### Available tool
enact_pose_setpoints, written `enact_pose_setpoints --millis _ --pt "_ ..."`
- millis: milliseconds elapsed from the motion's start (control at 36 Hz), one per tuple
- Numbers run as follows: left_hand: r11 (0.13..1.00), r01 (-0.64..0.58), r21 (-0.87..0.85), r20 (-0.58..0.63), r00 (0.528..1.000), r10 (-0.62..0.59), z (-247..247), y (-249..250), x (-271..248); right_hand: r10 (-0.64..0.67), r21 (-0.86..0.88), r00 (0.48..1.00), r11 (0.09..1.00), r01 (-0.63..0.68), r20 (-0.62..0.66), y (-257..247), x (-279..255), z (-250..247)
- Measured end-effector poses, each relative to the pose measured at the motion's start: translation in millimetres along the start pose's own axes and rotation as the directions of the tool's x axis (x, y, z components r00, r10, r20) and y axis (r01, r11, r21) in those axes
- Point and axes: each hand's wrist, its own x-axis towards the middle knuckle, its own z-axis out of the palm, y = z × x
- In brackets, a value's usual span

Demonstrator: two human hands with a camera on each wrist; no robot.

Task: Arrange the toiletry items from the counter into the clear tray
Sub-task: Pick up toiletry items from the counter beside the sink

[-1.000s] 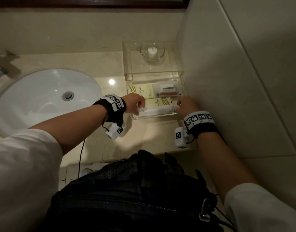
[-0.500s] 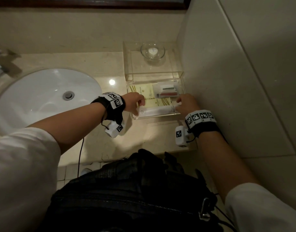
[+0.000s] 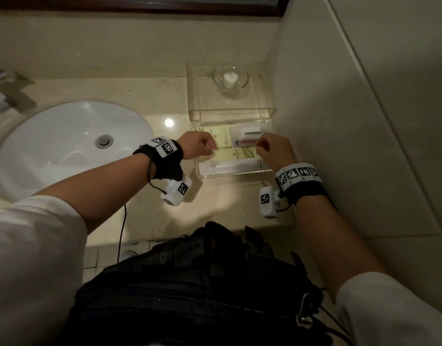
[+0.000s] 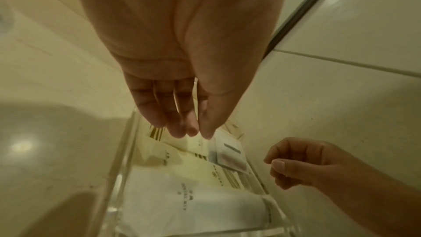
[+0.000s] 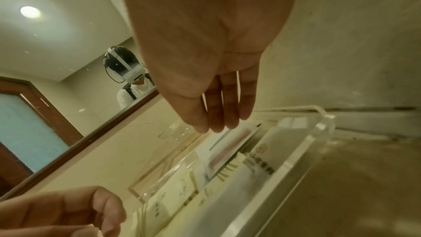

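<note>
The clear tray (image 3: 233, 174) is found on the worktop (image 3: 150, 211), right of the sink (image 3: 65, 146), against the side wall. Counted inside it: two yellow sachets (image 3: 221, 136), one white packet (image 3: 229, 166) along the near wall, one clear pouch (image 3: 248, 137) at the far right. The left hand (image 3: 198, 148) and right hand (image 3: 274, 151) are held just above the tray, fingers loosely curled, nothing gripped. The placing step is judged complete or nearly so. No loose item is seen on the worktop; only a final straightening seems called for.
</note>
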Motion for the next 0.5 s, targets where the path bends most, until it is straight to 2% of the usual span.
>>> enact_pose_setpoints --millis 111,222,333,500 --pt "0.975 0.062 -0.212 -0.072 0.994 -0.079 -4.1 -2.0 -3.0 0.007 0.128 1.0 0.992 -0.007 0.006 -12.9 3.8 0.3" --pt "0.896 0.095 -0.433 -0.097 0.984 -0.151 -9.9 -5.9 -11.2 0.033 0.268 0.998 0.962 -0.048 0.057 -29.2 10.8 5.2" --pt "0.773 0.132 -0.621 -0.105 0.963 -0.249 -17.2 -11.6 -19.1 0.042 0.432 0.995 0.898 -0.078 0.092 -46.5 15.9 11.4" --pt "0.553 0.15 -0.82 -0.074 0.929 -0.362 -33.7 -28.1 -36.8 -0.009 0.521 0.989 0.851 -0.07 0.148 -83.6 23.4 17.4"
